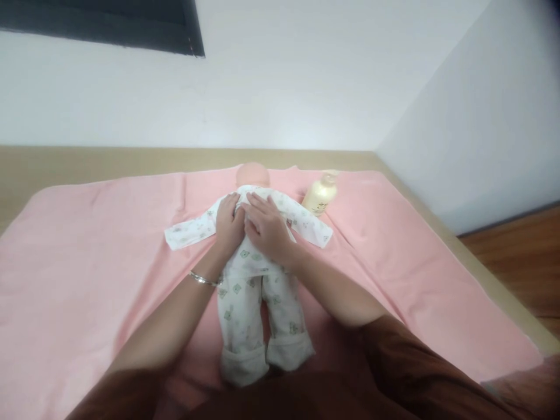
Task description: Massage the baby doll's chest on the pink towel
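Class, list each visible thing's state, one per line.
Blanket: spread out, creased.
Doll: dressed, lying on the blanket.
Top: worn, sleeves spread.
Trousers: worn, cuffs turned up.
Left hand: open, on the top.
Right hand: open, on the top.
Bracelet: worn.
Bottle: tilted in view; standing or lying unclear.

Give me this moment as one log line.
left hand: on patterned top | right hand: on patterned top | doll: lying on pink blanket | bottle: on pink blanket, right of doll
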A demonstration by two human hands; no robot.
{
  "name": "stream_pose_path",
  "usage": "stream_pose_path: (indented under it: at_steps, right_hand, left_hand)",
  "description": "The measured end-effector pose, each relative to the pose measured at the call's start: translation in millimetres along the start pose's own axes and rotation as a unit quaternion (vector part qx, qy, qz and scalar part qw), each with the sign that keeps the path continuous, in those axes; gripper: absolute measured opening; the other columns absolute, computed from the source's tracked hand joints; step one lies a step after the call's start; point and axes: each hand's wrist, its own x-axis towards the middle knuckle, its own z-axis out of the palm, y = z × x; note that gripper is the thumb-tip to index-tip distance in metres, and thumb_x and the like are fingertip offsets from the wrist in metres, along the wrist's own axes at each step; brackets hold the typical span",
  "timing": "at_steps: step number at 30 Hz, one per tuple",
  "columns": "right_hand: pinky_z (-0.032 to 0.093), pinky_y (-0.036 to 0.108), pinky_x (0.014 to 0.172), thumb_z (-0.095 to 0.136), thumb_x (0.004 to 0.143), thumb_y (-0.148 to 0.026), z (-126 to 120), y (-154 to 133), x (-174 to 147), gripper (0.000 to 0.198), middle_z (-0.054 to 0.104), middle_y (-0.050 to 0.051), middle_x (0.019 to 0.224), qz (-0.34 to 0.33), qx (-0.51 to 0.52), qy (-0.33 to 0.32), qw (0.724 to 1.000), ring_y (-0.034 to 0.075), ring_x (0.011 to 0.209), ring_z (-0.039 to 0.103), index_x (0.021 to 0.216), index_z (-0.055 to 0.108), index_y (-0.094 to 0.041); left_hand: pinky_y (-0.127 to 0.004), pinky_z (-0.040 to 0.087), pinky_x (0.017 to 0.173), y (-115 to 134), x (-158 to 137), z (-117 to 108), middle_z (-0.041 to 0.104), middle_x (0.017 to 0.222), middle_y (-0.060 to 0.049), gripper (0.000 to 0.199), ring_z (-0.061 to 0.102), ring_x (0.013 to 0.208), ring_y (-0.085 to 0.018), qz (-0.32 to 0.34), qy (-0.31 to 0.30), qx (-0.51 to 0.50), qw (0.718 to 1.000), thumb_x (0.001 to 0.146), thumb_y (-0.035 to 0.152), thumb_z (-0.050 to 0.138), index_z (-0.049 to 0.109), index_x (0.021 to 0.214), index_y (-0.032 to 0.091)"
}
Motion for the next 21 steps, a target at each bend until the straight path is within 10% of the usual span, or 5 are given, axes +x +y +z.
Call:
stream_pose_path:
  at_steps: [7, 12, 16, 21]
  right_hand:
    - [0.02, 0.054, 0.128, 0.041, 0.092, -0.016, 4, -3, 0, 0.048, 0.052, 0.011, 0.152, 0.042, -0.011, -0.03, 0.999, 0.028, 0.149, 0.039, 0.136, 0.061, -0.013]
    - [0.032, 0.044, 0.125, 0.034, 0.096, -0.016, -33, -16, 7, 0.046, 0.063, 0.004, 0.141, -0.026, 0.081, -0.007, 0.996, 0.017, 0.136, 0.055, 0.131, 0.063, -0.02]
    - [0.035, 0.046, 0.125, 0.032, 0.1, -0.026, -84, -8, 15, 0.044, 0.065, 0.004, 0.138, -0.051, 0.068, 0.115, 0.99, 0.019, 0.137, 0.054, 0.132, 0.062, -0.02]
    - [0.032, 0.065, 0.12, 0.037, 0.102, -0.051, -135, 40, 17, 0.048, 0.05, 0.0, 0.154, -0.035, 0.022, 0.15, 0.988, 0.031, 0.146, 0.042, 0.143, 0.052, -0.031]
  left_hand:
    - [-0.055, 0.031, 0.125, -1, -1, 1, 0.06, 0.142, -0.013, 0.043, 0.049, 0.14, -0.029, 0.003, -0.004, 0.027, 1.0, 0.091, 0.028, 0.037, 0.062, 0.124, 0.017]
    - [-0.06, 0.015, 0.13, 46, -19, -4, 0.065, 0.131, -0.014, 0.034, 0.036, 0.149, -0.034, 0.066, -0.022, 0.039, 0.997, 0.092, 0.032, 0.048, 0.064, 0.121, 0.02]
    - [-0.055, 0.045, 0.118, 105, -38, -18, 0.065, 0.137, -0.007, 0.038, 0.053, 0.138, -0.033, -0.004, -0.195, -0.159, 0.968, 0.095, 0.038, 0.048, 0.062, 0.129, 0.027]
    - [-0.047, 0.047, 0.117, 136, -22, -11, 0.057, 0.148, -0.005, 0.054, 0.052, 0.14, -0.028, -0.113, -0.327, -0.318, 0.883, 0.099, 0.049, 0.035, 0.054, 0.142, 0.023]
